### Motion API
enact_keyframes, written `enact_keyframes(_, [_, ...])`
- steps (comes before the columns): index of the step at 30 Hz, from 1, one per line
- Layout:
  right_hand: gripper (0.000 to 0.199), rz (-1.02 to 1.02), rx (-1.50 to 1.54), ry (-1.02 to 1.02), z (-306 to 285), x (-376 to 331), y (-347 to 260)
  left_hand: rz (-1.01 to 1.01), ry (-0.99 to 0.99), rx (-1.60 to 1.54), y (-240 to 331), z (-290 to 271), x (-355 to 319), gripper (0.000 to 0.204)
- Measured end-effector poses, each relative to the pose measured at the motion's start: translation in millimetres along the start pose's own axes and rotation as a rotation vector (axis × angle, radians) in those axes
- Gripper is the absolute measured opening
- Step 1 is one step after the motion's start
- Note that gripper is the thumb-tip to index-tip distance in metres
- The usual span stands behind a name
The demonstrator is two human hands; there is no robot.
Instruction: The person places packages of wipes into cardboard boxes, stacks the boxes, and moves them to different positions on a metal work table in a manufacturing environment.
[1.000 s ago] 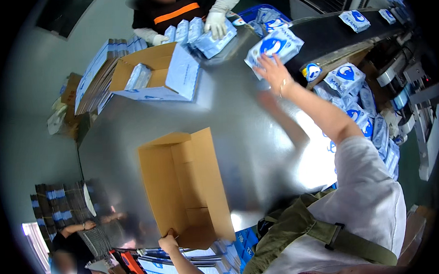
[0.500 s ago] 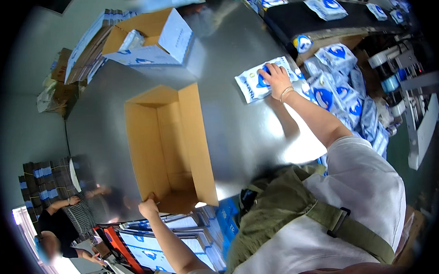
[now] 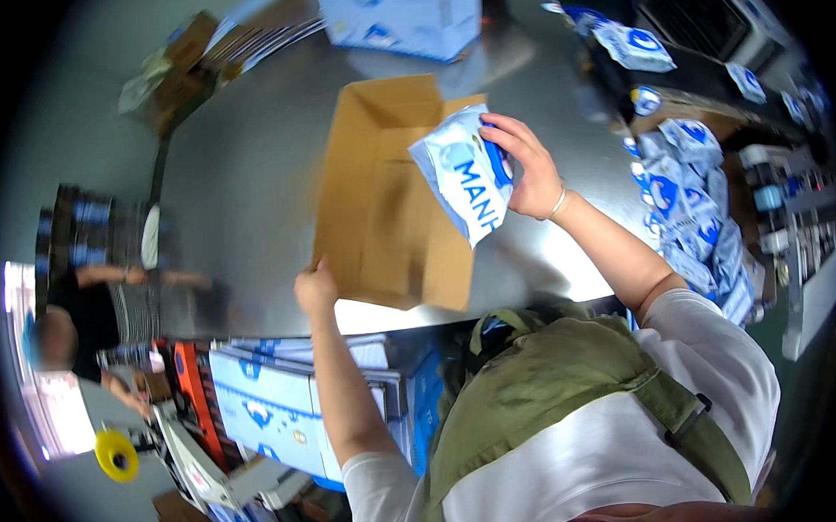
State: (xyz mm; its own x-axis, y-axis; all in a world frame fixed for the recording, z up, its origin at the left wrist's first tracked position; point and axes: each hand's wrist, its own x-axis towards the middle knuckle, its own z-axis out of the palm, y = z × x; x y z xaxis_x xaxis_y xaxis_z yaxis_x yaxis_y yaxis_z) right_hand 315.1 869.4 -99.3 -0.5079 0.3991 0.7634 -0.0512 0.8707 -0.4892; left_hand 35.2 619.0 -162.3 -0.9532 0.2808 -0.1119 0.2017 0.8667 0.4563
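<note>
An open cardboard box (image 3: 359,184) with bare brown inner walls stands on the metal table (image 3: 237,166) in front of me. My left hand (image 3: 317,289) grips its near left corner, fingers closed on the edge. My right hand (image 3: 531,167) holds a white-and-blue soft packet (image 3: 466,180) up beside the box's right flap, partly over the opening. The packet is tilted, its printed side toward me, and its right end is covered by my fingers. No contents show in the part of the box that I can see.
On the right lies a heap of similar packets (image 3: 691,202), below a dark conveyor (image 3: 709,80) carrying more. A blue-and-white carton (image 3: 408,23) stands at the far edge. Flat cartons (image 3: 265,398) are stacked below the near edge. Another person (image 3: 85,317) is at the left.
My right hand has lifted the packet off the table and brought it left to the box. My left hand still holds the box corner. The view has shifted.
</note>
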Motion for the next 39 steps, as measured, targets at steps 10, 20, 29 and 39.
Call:
enact_keyframes(10, [0.071,0.805,0.215,-1.429,237.8,-64.3,-21.1,0.058,0.080,-0.107,-15.8,7.4,-3.8,0.043])
enact_keyframes(20, [0.062,0.040,0.002,-1.354,141.2,-80.3,-41.1,0.274,0.021,0.191,-27.2,-2.2,2.0,0.047])
enact_keyframes(29, [0.063,0.253,-0.088,-0.593,0.9,-155.8,15.8,0.262,0.070,0.318,-38.2,-30.2,45.9,0.047])
enact_keyframes(39, [0.084,0.535,-1.099,-0.305,-219.4,-60.1,292.9,0.258,0.244,0.295,-18.1,-30.5,22.3,0.036])
